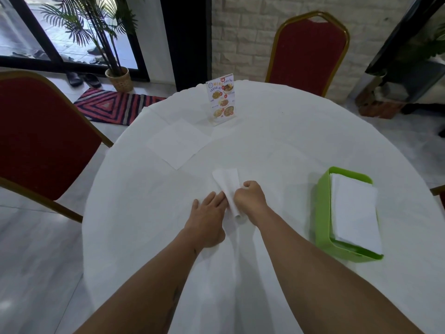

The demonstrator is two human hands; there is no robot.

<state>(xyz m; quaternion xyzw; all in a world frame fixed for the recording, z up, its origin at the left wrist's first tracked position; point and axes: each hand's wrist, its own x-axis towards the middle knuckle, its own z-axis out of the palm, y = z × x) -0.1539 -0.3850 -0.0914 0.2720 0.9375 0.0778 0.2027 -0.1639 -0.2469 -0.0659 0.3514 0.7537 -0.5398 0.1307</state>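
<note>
A folded white napkin point(228, 186) lies on the white tablecloth point(277, 145) in front of me, fanned wider at its far end and narrow near me. My left hand point(209, 216) lies flat with straight fingers, its fingertips touching the napkin's left edge. My right hand point(248, 196) is curled into a fist and pinches the napkin's right side near its middle. The napkin's near end is partly hidden between my two hands.
A flat unfolded napkin point(179, 143) lies further left on the table. A menu stand point(221, 100) stands at the far side. A green tray point(323, 213) with stacked napkins point(354, 210) sits at the right. Red chairs stand at the left point(41, 138) and far side point(310, 54).
</note>
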